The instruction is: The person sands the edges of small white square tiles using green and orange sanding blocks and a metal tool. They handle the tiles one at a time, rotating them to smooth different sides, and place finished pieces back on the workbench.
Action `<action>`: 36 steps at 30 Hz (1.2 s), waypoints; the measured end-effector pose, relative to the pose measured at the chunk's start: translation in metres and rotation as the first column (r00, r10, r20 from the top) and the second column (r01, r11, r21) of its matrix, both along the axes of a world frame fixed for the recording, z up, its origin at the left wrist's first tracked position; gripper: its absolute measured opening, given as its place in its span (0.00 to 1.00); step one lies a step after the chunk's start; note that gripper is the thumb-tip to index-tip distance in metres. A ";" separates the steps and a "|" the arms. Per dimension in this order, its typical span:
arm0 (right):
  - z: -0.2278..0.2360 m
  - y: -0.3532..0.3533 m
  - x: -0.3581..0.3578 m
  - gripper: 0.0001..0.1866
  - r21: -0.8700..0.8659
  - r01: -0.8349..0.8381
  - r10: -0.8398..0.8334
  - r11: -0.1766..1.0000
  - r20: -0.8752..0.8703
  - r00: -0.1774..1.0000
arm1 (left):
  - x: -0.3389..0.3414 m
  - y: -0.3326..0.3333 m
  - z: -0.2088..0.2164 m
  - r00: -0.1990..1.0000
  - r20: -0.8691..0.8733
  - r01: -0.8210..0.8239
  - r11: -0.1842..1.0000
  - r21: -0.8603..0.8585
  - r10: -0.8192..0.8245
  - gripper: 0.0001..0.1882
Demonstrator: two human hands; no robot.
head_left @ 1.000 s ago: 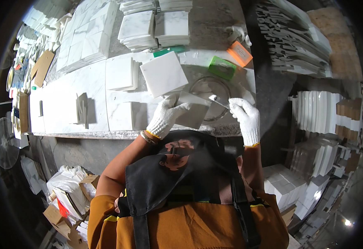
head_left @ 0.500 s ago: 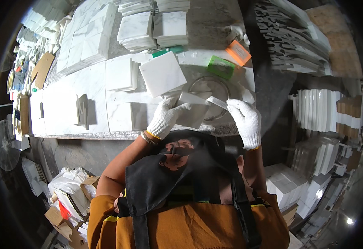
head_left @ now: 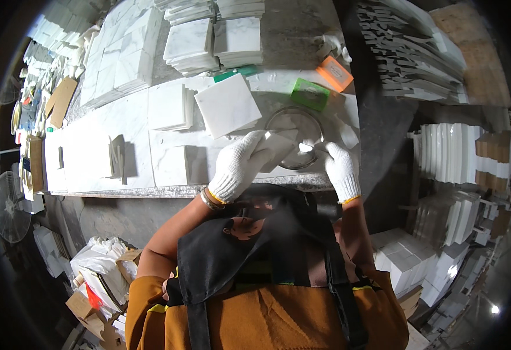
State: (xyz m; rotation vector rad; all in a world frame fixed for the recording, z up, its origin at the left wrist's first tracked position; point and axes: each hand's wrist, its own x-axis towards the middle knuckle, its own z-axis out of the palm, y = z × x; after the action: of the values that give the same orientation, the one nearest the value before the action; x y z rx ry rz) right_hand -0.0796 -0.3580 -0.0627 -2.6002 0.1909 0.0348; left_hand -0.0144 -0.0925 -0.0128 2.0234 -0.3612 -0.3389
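My left hand point(head_left: 235, 166), in a white knit glove, grips a square marble tile point(head_left: 280, 147) that is tilted above the work table. My right hand point(head_left: 342, 169), gloved alike, pinches a small white strip point(head_left: 306, 147) close to that tile's right edge. Whether strip and tile touch, I cannot tell. Beneath them a round dish point(head_left: 321, 121) with a shiny rim is partly hidden. Another white marble tile point(head_left: 228, 105) lies turned at an angle just beyond my left hand.
Green point(head_left: 310, 94) and orange point(head_left: 335, 74) blocks lie beyond the dish. Stacks of marble tiles point(head_left: 238, 38) stand at the back, with a larger stack point(head_left: 118, 61) to their left. Tiles stand on edge point(head_left: 171, 105) at left. A fan point(head_left: 10, 207) is far left.
The held tile has tipped to a steeper angle, and my left hand has turned with it. My right hand has shifted slightly left, and the strip now looks shorter and brighter.
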 end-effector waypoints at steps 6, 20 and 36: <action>0.003 0.000 -0.003 0.09 0.394 0.147 -0.149 0.907 -0.025 0.989 | 0.000 0.003 -0.006 0.997 0.083 -0.010 0.999 0.041 0.007 0.18; 0.064 0.027 -0.001 0.08 0.249 -0.012 -0.058 0.968 0.271 0.961 | 0.002 0.001 -0.004 0.993 0.117 0.002 0.990 0.142 -0.019 0.19; 0.001 0.007 -0.018 0.16 -0.119 -0.014 0.020 0.993 0.048 0.999 | 0.035 0.012 0.047 0.977 -0.210 -0.002 0.981 -0.192 -0.039 0.19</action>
State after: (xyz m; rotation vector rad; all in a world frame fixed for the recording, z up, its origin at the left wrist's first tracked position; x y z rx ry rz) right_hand -0.0981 -0.3512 -0.0617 -2.7176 0.1576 -0.0361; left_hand 0.0202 -0.0804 0.0347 1.7772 -0.2683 -0.5088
